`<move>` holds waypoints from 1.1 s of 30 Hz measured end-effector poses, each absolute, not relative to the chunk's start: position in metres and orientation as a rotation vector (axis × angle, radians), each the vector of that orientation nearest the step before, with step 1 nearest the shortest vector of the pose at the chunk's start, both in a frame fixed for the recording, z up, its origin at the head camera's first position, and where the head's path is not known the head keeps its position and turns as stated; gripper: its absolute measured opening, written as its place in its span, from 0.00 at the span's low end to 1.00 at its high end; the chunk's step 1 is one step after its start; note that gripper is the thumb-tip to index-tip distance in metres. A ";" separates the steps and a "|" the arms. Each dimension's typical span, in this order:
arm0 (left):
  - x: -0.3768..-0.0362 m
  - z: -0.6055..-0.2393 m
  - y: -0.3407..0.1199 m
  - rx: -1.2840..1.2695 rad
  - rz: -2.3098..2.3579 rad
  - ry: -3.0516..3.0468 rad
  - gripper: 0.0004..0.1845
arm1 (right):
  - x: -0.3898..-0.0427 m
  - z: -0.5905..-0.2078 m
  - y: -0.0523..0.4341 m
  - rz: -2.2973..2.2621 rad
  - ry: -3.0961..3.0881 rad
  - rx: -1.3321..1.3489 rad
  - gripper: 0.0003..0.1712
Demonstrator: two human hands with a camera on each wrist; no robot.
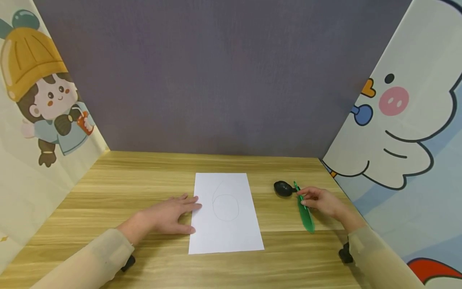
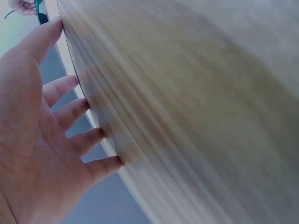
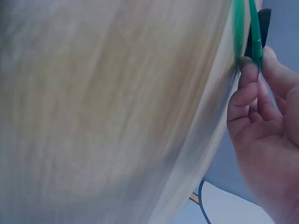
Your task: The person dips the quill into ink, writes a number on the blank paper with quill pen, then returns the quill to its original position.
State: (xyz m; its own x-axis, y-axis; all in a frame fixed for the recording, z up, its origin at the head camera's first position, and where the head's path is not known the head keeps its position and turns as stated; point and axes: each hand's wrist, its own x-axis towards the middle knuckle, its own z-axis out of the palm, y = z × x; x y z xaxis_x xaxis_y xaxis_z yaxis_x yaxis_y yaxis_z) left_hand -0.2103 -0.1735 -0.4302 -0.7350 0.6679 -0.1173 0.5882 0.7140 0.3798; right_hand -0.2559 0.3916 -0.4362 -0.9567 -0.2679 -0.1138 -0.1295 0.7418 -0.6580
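Observation:
A white sheet of paper point(image 1: 226, 237) lies on the table, bearing a thin circle with a curved line rising from its left side. My left hand point(image 1: 172, 214) rests flat with fingers spread, its fingertips touching the sheet's left edge. To the right of the paper, my right hand point(image 1: 326, 204) pinches a slim green pen point(image 3: 256, 42) between thumb and fingers. A green feather-shaped piece point(image 1: 306, 218) extends toward me below these fingers; whether it is joined to the pen is hard to tell. Beside the pen's upper part lies a black rounded, spoon-like object point(image 1: 283, 188) with a short stem.
The wood-grain table point(image 1: 151, 172) meets a dark grey panel point(image 1: 216, 80) at the back. Cartoon-printed walls stand at the left point(image 1: 21, 192) and right point(image 1: 404, 216). A small black device point(image 1: 345, 253) sits at the right wrist.

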 end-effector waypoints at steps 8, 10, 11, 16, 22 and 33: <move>-0.212 -0.432 -0.174 1.000 0.455 2.680 0.45 | -0.257 -0.439 0.392 -0.995 2.732 -0.357 0.22; -0.212 -0.432 -0.174 1.000 0.454 2.680 0.45 | -0.258 -0.441 0.393 -0.999 2.736 -0.361 0.22; -0.212 -0.432 -0.174 1.001 0.452 2.681 0.45 | -0.258 -0.442 0.394 -1.003 2.737 -0.364 0.21; -0.211 -0.431 -0.174 1.001 0.449 2.677 0.45 | -0.260 -0.445 0.396 -1.008 2.749 -0.352 0.20; -0.211 -0.431 -0.174 1.000 0.444 2.679 0.45 | -0.260 -0.445 0.396 -1.018 2.762 -0.325 0.22; -0.213 -0.432 -0.174 0.961 0.468 2.709 0.45 | -0.257 -0.431 0.396 -1.100 2.784 -0.354 0.28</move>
State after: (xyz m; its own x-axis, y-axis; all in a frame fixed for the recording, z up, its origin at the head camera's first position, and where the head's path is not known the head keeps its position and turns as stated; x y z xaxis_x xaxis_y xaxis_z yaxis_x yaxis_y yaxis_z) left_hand -0.2127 -0.1744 -0.4317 -0.7588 0.6424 -0.1070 0.5693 0.7341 0.3701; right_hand -0.2567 0.3962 -0.4305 -0.9644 -0.2624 -0.0318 -0.1698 0.7074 -0.6862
